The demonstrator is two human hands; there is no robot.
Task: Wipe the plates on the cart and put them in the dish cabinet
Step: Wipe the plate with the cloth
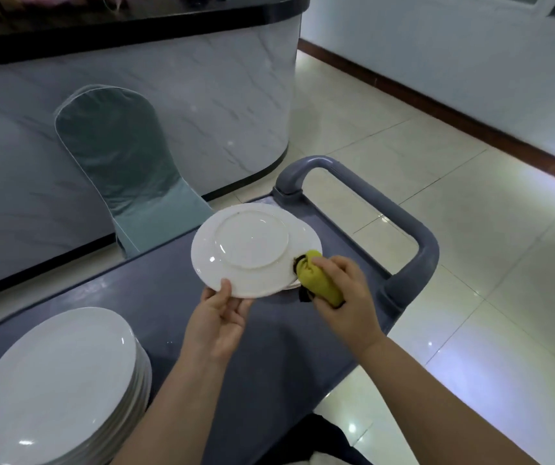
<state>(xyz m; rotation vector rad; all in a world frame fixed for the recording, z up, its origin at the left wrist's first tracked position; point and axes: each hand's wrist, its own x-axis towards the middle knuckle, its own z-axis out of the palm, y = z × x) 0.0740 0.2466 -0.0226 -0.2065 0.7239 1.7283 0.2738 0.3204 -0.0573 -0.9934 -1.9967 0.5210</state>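
Plate (252, 250) held bottom-up over the far right part of the cart (168, 297), head view. The left hand (222, 317) pinches the near rim of this plate, thumb on the upturned underside and fingers below. The right hand (343, 290) is closed round a bunched yellow cloth (319, 276), whose tip touches the right edge of the plate. Just under the lifted plate the rim of a second plate (313, 238) shows, lying on the cart; whether more lie beneath it cannot be told. A tall stack of plates (58, 380) stands at the near left of the cart, well apart from the hands. The cart handle (427, 250) curves up at the right. A covered chair (118, 156) and a marble-fronted counter (202, 78) stand on the far left, with tiled floor (470, 297) to the right. No dish cabinet is in view.

Step in hand, as judged: wiping the underside of one plate, with most of the task apparently left, given the stack. The next move likely calls for drawing the cloth round the rim while the left hand steadies or turns the plate, then carrying it to the cabinet, wherever that stands
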